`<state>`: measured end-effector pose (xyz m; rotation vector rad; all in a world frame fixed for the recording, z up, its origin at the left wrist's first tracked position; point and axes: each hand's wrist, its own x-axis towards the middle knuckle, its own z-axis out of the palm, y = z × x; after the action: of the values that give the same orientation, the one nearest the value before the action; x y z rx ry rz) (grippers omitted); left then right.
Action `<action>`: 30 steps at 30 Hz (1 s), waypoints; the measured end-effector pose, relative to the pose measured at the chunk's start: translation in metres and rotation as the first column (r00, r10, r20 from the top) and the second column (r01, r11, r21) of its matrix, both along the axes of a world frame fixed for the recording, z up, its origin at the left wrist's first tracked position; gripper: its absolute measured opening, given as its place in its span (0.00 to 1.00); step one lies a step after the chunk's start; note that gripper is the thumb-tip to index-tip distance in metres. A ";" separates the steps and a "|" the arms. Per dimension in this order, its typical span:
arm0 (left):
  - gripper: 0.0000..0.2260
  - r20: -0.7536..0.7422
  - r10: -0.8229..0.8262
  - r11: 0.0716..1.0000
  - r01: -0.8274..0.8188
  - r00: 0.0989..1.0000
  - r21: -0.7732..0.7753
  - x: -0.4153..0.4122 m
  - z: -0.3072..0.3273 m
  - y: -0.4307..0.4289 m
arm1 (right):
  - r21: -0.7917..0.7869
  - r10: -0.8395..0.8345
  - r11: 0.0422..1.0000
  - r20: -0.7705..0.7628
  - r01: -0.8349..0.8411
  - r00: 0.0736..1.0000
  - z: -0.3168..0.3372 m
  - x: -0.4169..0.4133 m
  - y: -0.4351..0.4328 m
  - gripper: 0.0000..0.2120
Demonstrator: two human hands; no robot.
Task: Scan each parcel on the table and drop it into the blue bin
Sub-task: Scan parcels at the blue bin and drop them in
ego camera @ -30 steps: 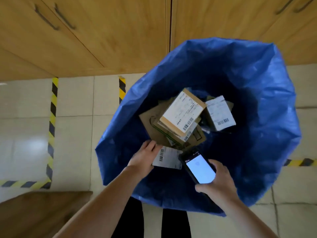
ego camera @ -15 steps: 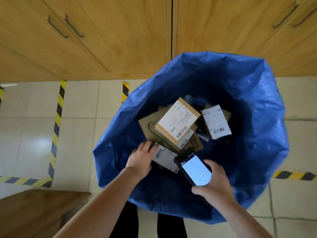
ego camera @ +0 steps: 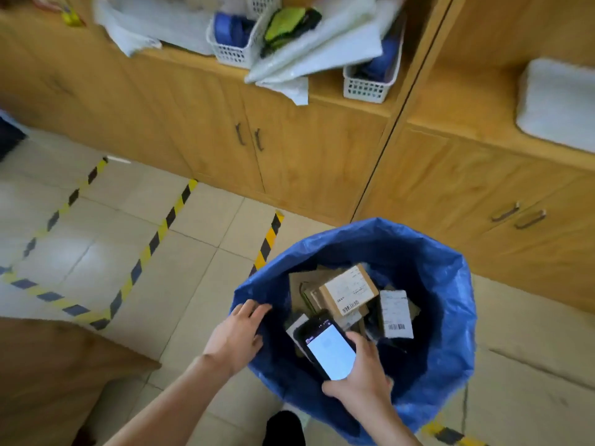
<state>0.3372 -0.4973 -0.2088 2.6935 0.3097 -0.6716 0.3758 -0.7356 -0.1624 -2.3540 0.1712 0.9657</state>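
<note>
- right hand (ego camera: pixel 360 378) has its fingers (ego camera: pixel 357 341) wrapped round a black handheld scanner (ego camera: pixel 328 349), screen lit up white, held over the near side of the blue bin (ego camera: pixel 450 317)
- left hand (ego camera: pixel 236 336) is empty, fingers loosely spread, resting over the bin's near-left rim
- parcels are down inside the bin: a cardboard box (ego camera: pixel 349 289) with a barcode label on top of the pile, a white-labelled parcel (ego camera: pixel 396 313) just beside it to the right
- bin sits on the tiled floor (ego camera: pixel 193 284) by striped hazard tape (ego camera: pixel 267 241), wooden cabinets (ego camera: pixel 306 149) behind it
- white baskets (ego camera: pixel 368 86) and plastic bags up on the shelf, pretty blurry
</note>
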 end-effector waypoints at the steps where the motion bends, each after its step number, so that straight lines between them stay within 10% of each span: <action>1: 0.29 0.016 0.045 0.999 -0.044 0.999 -0.010 -0.010 0.013 0.009 | 0.009 0.029 1.000 0.013 -0.029 1.000 0.012 -0.003 0.010 0.45; 13: 0.27 0.349 0.508 0.835 -0.549 0.788 0.024 -0.306 0.185 0.102 | 0.086 0.532 0.820 0.249 -0.566 0.809 0.179 -0.139 0.164 0.43; 30: 0.27 0.473 0.877 0.106 -0.994 0.085 -0.017 -0.738 0.288 0.091 | 0.104 0.905 0.161 0.380 -0.981 0.189 0.273 -0.449 0.366 0.45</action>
<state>-0.4003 -0.4063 0.0794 1.9655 2.0129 0.3933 -0.0735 -0.3695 0.1102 -2.0126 -1.7226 1.0490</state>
